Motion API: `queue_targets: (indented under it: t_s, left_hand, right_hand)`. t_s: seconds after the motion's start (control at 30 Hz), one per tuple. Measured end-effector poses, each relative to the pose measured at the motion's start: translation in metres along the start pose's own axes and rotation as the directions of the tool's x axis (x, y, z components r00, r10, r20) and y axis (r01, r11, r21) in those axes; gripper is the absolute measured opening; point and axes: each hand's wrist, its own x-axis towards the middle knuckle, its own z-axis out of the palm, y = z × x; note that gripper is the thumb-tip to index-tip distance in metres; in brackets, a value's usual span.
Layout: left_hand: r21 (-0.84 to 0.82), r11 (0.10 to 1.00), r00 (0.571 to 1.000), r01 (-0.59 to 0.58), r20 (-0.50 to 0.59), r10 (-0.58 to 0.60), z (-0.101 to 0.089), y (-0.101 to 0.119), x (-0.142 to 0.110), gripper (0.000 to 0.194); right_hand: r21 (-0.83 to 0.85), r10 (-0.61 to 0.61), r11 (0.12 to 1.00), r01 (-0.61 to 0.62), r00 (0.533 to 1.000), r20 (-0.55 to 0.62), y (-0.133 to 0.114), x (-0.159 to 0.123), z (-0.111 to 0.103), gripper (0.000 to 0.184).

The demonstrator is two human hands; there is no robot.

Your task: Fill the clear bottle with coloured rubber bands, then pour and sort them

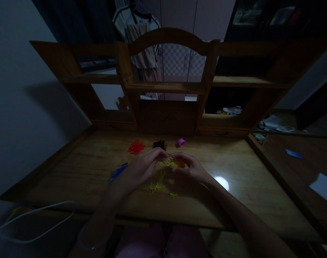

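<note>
My left hand [147,163] and my right hand [192,168] are curled around a small clear container [171,157], low over the desk. Thin yellow pieces [172,163] show inside it, with something orange towards the right. Much of the container is covered by my fingers. Below my hands lie loose yellow pieces [156,187] and a smaller yellow cluster [173,195]. Beyond them are a red pile [136,147], a black pile [159,144] and a pink cap-like thing [181,142]. A blue pile [118,172] lies beside my left forearm. The pieces are too small to name.
The wooden desk [80,168] has a shelf unit [163,86] along its back. A white cable [45,206] loops at the front left. On the surface to the right lie a blue card-like thing [293,154] and white paper [325,188].
</note>
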Motion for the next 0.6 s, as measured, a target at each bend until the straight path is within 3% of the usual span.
queue_targets:
  t_s: [0.17, 0.33, 0.6]
  left_hand:
    - [-0.013, 1.000, 0.994, 0.017, -0.108, -0.018, 0.0081, -0.0003, 0.0056, 0.011]
    - [-0.052, 0.999, 0.984, -0.001, -0.180, -0.009, 0.0111, -0.0012, 0.0072, 0.007]
    - [0.061, 0.995, 0.938, -0.073, -0.334, 0.089, 0.0113, 0.0013, 0.0094, 0.009]
  right_hand:
    - [-0.025, -0.010, 1.000, 0.011, 1.000, 0.022, -0.0064, -0.0015, 0.0019, 0.045]
    - [-0.008, -0.002, 1.000, 0.002, 1.000, 0.014, -0.0065, -0.0021, 0.0023, 0.044]
    - [0.004, 0.002, 1.000, -0.002, 1.000, 0.002, -0.0034, -0.0017, 0.0016, 0.046]
